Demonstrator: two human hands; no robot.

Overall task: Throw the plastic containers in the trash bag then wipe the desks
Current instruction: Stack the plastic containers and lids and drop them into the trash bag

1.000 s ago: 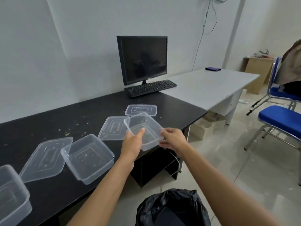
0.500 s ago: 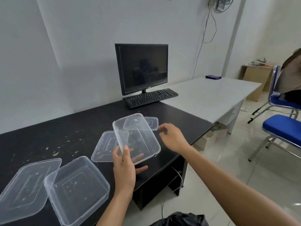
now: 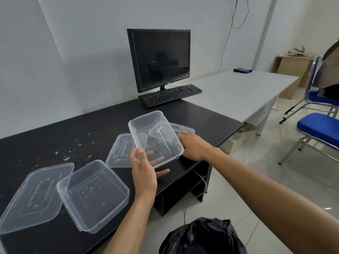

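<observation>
My left hand (image 3: 145, 169) holds a clear plastic container (image 3: 156, 132) tilted above the black desk (image 3: 77, 136), thumb on its near rim and fingers underneath. My right hand (image 3: 192, 145) lies just right of it, its fingertips touching a clear lid (image 3: 185, 127) that lies flat on the desk. Another lid (image 3: 122, 151) lies to the left under the raised container. A second container (image 3: 93, 195) and a third lid (image 3: 34, 195) sit at the near left. The black trash bag (image 3: 201, 237) stands on the floor below my arms. Crumbs speckle the black desk.
A monitor (image 3: 159, 57) and keyboard (image 3: 170, 95) stand at the back of the black desk. A grey desk (image 3: 238, 92) adjoins on the right, with a purple cloth (image 3: 242, 70) at its far end. Blue chairs (image 3: 319, 127) stand on the tiled floor at the right.
My right hand has let go of the container and moved onto the lid behind it. My left hand alone has raised and tilted the container.
</observation>
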